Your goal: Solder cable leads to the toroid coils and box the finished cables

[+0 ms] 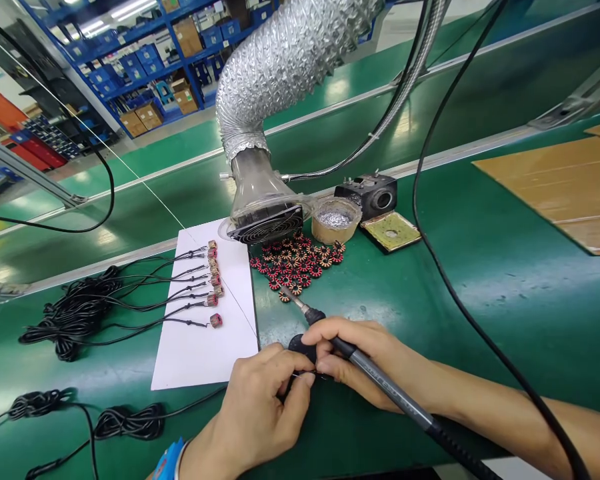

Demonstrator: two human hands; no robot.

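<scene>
At the near side of a glossy green bench [460, 287]: left hand [260, 400], thumb and forefinger pinched on the thin end of a black cable [195, 405], which runs in from the left; right hand [365, 353], closed about a grey-and-black soldering iron [387, 389], slantwise, apparently to free the fingertips for close work. Between the hands, one rounded black piece [303, 348]; which fingers bear it, cannot tell. Beyond: ring-shaped coils [286, 282], red and copper-toned, heaped below a fume hood [275, 225] of cloudy plastic, likely sited to draw smoke, with crinkled foil duct [290, 60]. Beside it, a round tub [325, 232] of silvery flakes and a yellowish, rough-faced pad [393, 230]. Left: smooth white sheet [205, 360], coils with black leads in a row, presumably spaced to prevent tangling.
</scene>
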